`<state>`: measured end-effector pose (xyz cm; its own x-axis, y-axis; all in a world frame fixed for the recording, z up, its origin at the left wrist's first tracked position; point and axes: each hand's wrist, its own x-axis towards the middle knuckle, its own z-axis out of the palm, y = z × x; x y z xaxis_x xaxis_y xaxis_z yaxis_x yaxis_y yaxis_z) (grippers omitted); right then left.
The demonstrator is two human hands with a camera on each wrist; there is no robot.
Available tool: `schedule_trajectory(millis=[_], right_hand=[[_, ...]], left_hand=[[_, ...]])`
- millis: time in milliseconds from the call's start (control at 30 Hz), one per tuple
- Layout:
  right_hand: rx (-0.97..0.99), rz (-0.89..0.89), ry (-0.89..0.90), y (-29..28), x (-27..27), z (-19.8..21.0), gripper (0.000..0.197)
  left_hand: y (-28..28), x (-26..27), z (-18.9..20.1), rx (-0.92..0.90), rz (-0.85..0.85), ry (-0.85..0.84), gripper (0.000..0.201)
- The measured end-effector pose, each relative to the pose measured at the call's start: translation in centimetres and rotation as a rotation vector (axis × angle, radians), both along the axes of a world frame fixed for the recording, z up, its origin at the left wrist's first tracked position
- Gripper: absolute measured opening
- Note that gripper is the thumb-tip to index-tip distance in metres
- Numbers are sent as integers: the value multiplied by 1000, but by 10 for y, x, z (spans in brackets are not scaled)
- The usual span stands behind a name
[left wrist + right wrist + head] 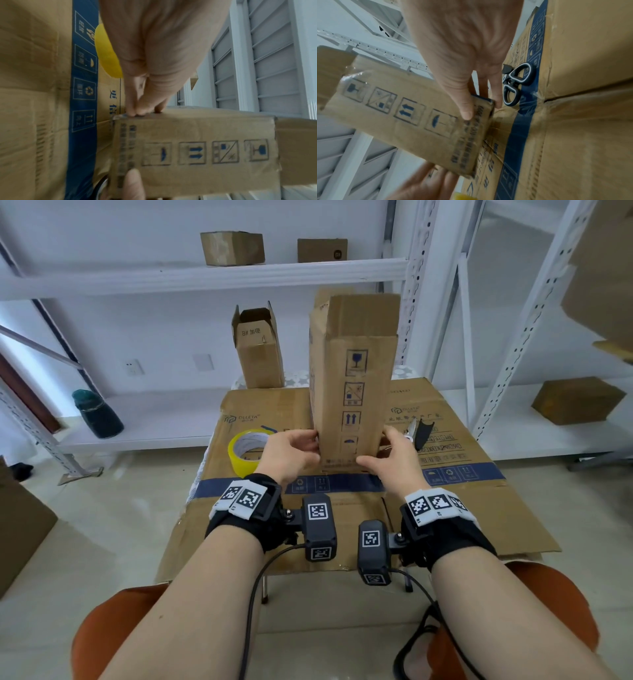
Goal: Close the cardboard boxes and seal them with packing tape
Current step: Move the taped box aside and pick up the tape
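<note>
A tall narrow cardboard box (354,378) stands upright on the flattened cardboard sheet (479,508) that covers the table, its top flaps up. My left hand (291,451) grips its lower left edge and my right hand (390,455) grips its lower right edge. The wrist views show the box (197,151) (412,115) with blue handling symbols on its face, and the fingers (137,108) (465,108) curled on its bottom corners. A yellow roll of packing tape (248,451) lies just left of my left hand. A second open box (258,350) stands behind.
Black-handled scissors (419,434) (515,83) lie right of the box. White metal shelving (205,277) behind holds small closed boxes (233,248). A dark bottle (97,414) stands on the low left shelf. A brown box (579,400) sits on the right shelf.
</note>
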<state>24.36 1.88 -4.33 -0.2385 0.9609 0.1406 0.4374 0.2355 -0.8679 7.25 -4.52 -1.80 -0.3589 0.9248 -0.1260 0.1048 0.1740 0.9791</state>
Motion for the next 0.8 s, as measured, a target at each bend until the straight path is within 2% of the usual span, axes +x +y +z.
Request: schedule_trajectory(millis=[100, 167, 200, 300, 433, 533, 633, 733, 800], right_hand=[[-85, 52, -55, 0, 2, 6, 49], [-106, 80, -42, 0, 1, 11, 49], [-109, 90, -19, 0, 1, 13, 51], [-79, 73, 126, 0, 0, 25, 54], [37, -52, 374, 10, -1, 50, 38], [40, -42, 435, 19, -1, 72, 38], [64, 35, 355, 27, 1, 95, 47], [40, 95, 316, 33, 1, 114, 54], [-22, 121, 304, 36, 2, 125, 59]], left_hand=[[5, -1, 6, -53, -1, -142, 40], [10, -2, 12, -13, 119, -126, 23], [13, -4, 13, 17, 179, -106, 21], [17, -8, 27, 103, 235, -106, 27], [20, -8, 49, 188, 182, -62, 31], [27, -8, 66, 225, 152, -11, 26], [36, -6, 83, 193, 92, 67, 37], [40, -3, 101, 151, 54, 7, 55], [41, -4, 110, 93, 6, -21, 74]])
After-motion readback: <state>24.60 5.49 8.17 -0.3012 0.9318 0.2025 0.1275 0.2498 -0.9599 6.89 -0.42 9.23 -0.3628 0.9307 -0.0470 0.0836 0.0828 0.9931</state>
